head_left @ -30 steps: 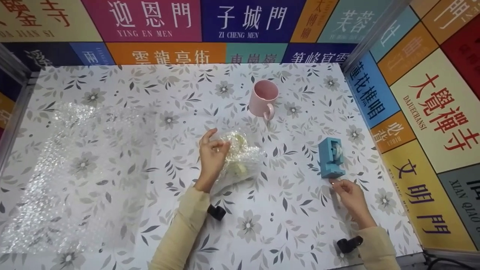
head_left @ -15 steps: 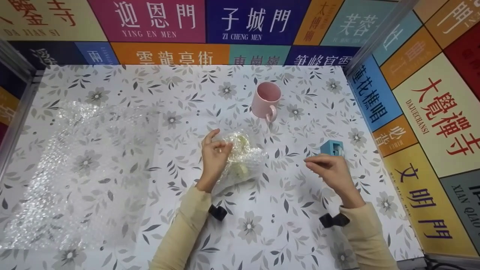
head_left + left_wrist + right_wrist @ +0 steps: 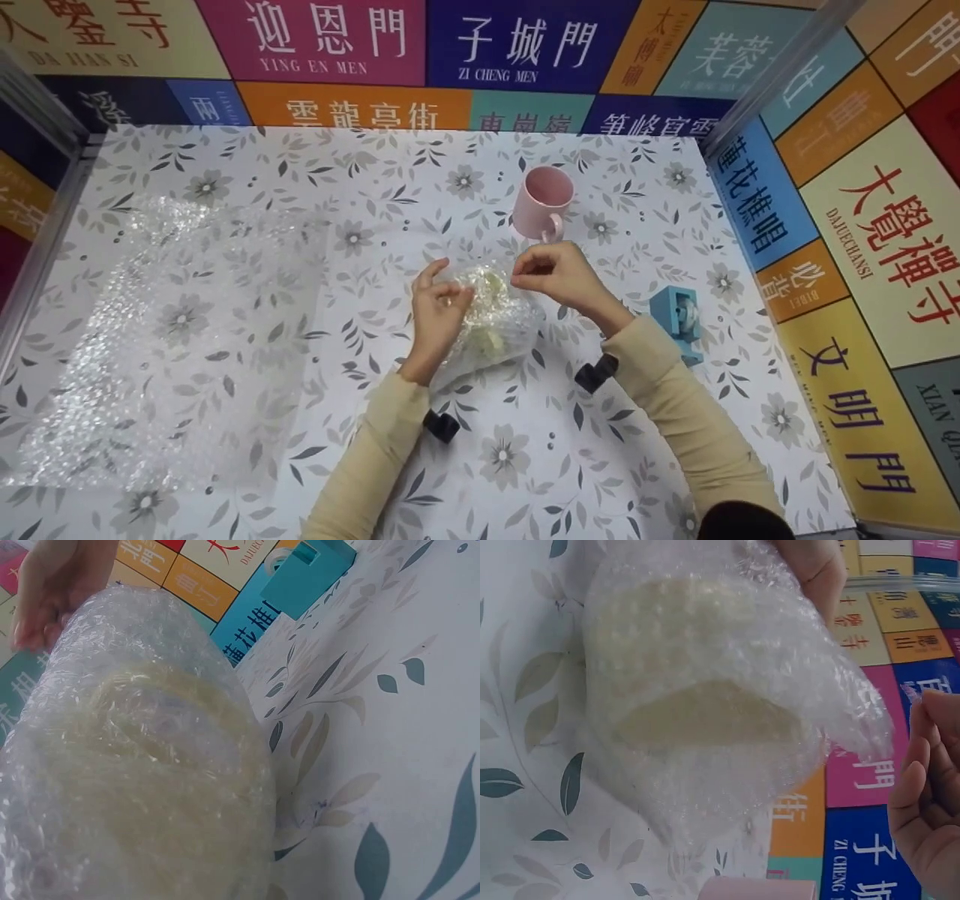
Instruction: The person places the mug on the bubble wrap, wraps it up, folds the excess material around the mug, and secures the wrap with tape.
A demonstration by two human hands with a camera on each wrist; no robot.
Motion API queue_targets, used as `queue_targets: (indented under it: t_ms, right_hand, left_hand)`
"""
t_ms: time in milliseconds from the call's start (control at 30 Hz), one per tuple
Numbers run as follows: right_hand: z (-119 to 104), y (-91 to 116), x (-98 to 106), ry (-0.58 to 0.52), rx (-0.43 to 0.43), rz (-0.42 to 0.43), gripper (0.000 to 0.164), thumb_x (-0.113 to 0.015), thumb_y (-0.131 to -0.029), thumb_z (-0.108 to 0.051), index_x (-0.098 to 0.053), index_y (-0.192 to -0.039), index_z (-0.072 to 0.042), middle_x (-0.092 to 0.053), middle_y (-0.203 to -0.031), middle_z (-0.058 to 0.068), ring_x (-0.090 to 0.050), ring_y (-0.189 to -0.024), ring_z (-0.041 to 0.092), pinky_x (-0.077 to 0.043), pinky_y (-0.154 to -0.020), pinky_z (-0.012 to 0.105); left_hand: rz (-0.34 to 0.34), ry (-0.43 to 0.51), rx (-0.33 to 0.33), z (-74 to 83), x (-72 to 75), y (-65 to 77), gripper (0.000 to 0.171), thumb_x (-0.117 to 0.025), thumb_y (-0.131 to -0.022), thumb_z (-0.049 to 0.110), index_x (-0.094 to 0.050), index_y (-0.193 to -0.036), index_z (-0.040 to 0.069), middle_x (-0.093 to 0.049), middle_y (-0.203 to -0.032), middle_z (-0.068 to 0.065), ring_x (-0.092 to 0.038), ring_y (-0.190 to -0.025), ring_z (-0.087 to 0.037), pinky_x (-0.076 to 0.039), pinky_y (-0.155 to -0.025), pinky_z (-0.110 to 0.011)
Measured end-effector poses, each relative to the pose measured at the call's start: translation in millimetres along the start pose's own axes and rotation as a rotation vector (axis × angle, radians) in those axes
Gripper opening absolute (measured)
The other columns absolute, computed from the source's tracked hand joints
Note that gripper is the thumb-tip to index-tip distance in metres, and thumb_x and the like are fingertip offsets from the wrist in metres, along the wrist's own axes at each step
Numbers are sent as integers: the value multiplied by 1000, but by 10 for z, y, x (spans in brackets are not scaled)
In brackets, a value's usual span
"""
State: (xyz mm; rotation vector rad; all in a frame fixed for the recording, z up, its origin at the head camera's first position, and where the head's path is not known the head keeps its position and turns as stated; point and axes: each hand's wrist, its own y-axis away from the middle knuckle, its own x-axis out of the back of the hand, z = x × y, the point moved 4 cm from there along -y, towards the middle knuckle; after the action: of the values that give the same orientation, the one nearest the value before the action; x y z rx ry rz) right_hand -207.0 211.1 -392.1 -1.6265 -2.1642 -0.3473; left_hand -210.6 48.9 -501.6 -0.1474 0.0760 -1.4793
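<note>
A bubble-wrapped bundle lies mid-table, with a pale yellow-green thing showing blurrily through the wrap. In the left wrist view, a curved yellowish edge shows inside the bubble wrap. My left hand holds the bundle's left side, thumb and forefinger close together at the wrap. My right hand is above the bundle's right side, thumb and forefinger pinched. The right wrist view shows a small clear piece of tape at the fingertips of that hand, apart from the wrap.
A pink mug stands behind the bundle. To the right is a blue tape dispenser, partly behind the right sleeve. A large sheet of bubble wrap lies flat on the left of the table. Printed panels wall the table's back and sides.
My right hand has moved from beside the tape dispenser, leftward and away from me, to the bundle. My left hand has kept its place on the wrap.
</note>
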Motion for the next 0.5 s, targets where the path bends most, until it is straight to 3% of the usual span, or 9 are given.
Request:
queue_targets:
  t_ms: [133, 267, 500]
  right_hand:
    - [30, -153, -49, -8, -28, -104, 4, -63, -75, 11, -61, -77, 12, -59, -67, 5, -51, -60, 8, -41, -56, 18]
    - [65, -244, -101, -21, -38, -221, 5, -63, -76, 9, -63, -76, 4, -62, -71, 9, -54, -63, 9, -45, -61, 20]
    - [108, -346, -215, -9, 51, -342, 10, -62, -78, 7, -62, -74, -2, -61, -74, 19, -55, -67, 11, -44, -62, 21]
  left_hand:
    - [-3, -19, -3, 3, -5, -5, 12, -66, -73, -1, -62, -64, -6, -50, -123, -14, -39, -115, -31, -40, -89, -32]
    - [-6, -34, -14, 4, -1, -4, 12, -66, -73, -1, -62, -62, -6, -50, -123, -15, -39, -116, -29, -38, -92, -34]
    - [-22, -36, -26, -5, -4, -13, 13, -66, -73, -1, -62, -61, -5, -49, -124, -18, -36, -119, -32, -33, -96, -40]
